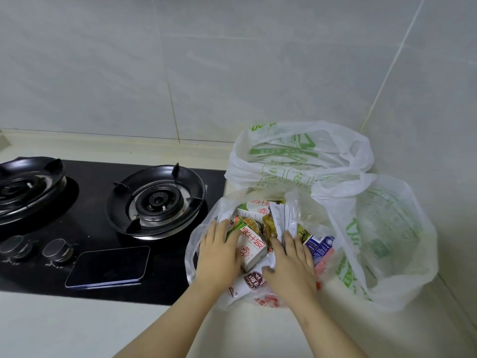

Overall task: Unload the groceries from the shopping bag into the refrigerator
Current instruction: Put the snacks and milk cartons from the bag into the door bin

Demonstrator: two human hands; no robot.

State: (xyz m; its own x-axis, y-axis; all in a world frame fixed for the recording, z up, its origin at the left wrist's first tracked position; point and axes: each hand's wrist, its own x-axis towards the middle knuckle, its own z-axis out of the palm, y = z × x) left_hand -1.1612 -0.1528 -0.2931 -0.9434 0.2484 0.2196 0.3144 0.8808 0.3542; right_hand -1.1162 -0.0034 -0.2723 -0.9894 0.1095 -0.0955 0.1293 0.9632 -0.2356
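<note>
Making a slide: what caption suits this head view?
Left hand and right hand rest on groceries inside a plastic bag beside the stove.

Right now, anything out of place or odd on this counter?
Yes: a dark flat smartphone lies on the black glass gas hob, in front of its right burner, beside the knobs. Odd, risky spot. Nothing looks spilled.

left hand (219, 251): bare | right hand (291, 264): bare | both forearms (167, 319): bare to frame edge
</note>
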